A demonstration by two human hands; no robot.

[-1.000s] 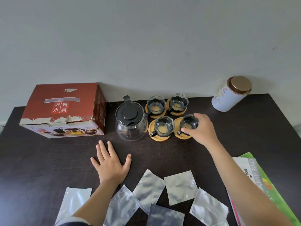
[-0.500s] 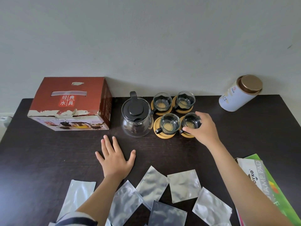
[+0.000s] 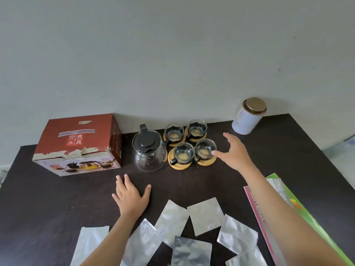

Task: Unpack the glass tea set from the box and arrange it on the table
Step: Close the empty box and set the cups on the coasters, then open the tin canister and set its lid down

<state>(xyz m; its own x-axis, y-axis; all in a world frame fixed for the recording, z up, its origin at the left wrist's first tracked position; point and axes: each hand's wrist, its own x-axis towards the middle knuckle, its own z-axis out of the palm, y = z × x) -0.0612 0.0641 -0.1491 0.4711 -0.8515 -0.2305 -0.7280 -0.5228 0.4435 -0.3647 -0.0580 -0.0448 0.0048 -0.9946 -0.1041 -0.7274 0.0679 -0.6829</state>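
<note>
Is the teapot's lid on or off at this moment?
On. The black lid sits seated in the mouth of the glass teapot, which stands upright on the table.

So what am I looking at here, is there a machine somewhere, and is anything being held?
No machine: a person wears a camera on the head, looking forward and down at their own hands. On the dark table stand a red box, a glass teapot with a black lid, and four glass cups, each on a wooden coaster. A white tin stands at the back, silver foil pouches lie near the person, and a colourful pad lies on the right. The left hand rests flat on the table. The right hand is open beside the nearest right cup. Nothing is held.
</note>
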